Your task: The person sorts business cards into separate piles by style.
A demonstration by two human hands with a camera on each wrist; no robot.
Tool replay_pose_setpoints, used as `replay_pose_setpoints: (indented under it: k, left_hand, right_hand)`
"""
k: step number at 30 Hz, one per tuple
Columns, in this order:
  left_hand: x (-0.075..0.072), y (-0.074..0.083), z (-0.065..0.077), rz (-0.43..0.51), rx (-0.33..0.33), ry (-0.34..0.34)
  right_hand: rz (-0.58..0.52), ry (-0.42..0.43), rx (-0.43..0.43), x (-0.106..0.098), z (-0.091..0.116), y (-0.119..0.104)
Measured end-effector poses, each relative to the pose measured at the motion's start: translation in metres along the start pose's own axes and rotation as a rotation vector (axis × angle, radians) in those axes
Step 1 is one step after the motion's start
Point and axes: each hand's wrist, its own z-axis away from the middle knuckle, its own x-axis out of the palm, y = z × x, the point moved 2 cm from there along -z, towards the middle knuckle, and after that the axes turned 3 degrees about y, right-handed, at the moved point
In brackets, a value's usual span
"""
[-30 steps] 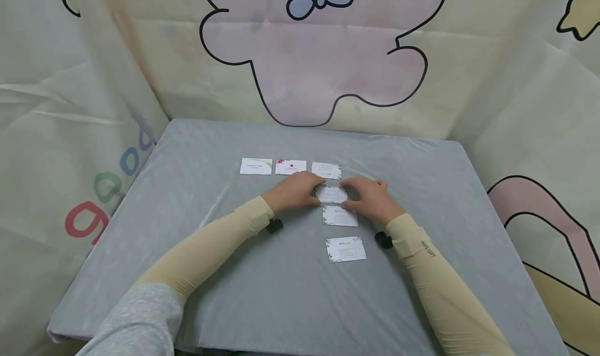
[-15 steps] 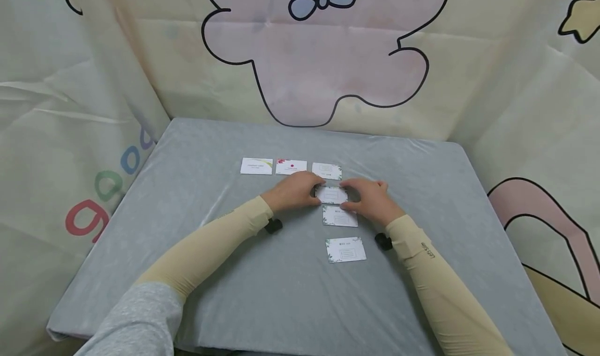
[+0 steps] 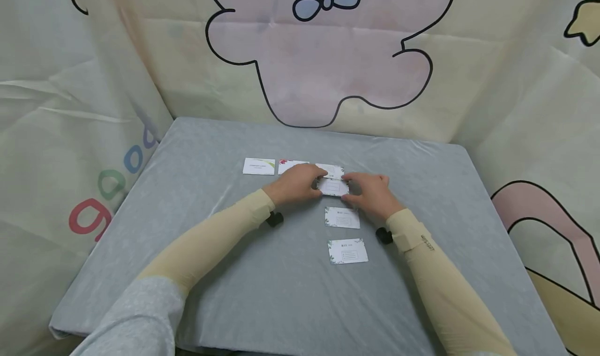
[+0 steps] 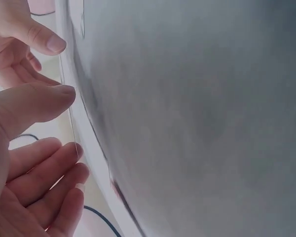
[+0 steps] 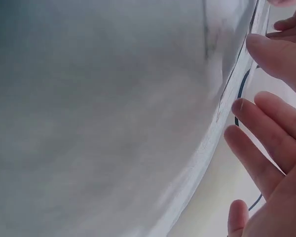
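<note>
A white business card with green leaf corners (image 3: pixel 333 187) is held at its two short sides. My left hand (image 3: pixel 296 184) holds its left end between thumb and fingertips, and my right hand (image 3: pixel 372 194) holds the right end likewise. Its far edge meets or slightly overlaps a similar leaf-patterned card (image 3: pixel 330 169) behind it. Beside that, a card with a red flower corner (image 3: pixel 287 166) is partly covered by my left hand. In the left wrist view, the left thumb (image 4: pixel 39 106) lies near the table surface; the right wrist view shows the right fingers (image 5: pixel 266 148) spread.
A card with a yellow-green swoosh (image 3: pixel 259 167) ends the back row at left. Two more leaf cards, one nearer (image 3: pixel 348 251) and one farther (image 3: pixel 342 218), lie in front of the hands. Grey cloth (image 3: pixel 262 293) covers the table; a printed curtain (image 3: pixel 187 74) stands behind.
Both hands have slid the held card away from me, up to the back row's right-hand card. A gap has opened between it and the leaf card in front.
</note>
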Motion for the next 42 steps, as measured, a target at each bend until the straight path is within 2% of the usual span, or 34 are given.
replay_pose_setpoints:
  k: [4,8,14,22,32,37,42]
  left_hand:
    - [-0.006,-0.011,-0.012,-0.047,-0.032,0.0]
    - [-0.009,-0.02,-0.025,-0.075,-0.035,0.001]
    - [-0.009,-0.029,-0.036,-0.074,-0.063,-0.037]
    - [-0.006,-0.032,-0.039,-0.008,-0.098,-0.08]
    - [-0.004,-0.038,-0.042,0.017,-0.12,-0.067]
    - [-0.005,-0.035,-0.039,0.014,-0.103,-0.06]
    - [-0.005,-0.026,-0.033,-0.047,-0.061,-0.041]
  right_hand:
    - [0.005,0.016,0.011,0.001,-0.02,0.0]
    - [0.006,0.029,0.03,0.001,-0.037,0.002]
    - [-0.007,0.02,0.059,0.005,-0.05,0.005]
    - [-0.018,0.026,0.068,0.008,-0.053,0.009]
    - [-0.006,0.021,0.055,0.007,-0.058,0.01]
    - [-0.015,0.031,0.053,0.009,-0.055,0.01]
    - [-0.015,-0.016,0.06,0.006,-0.049,0.016]
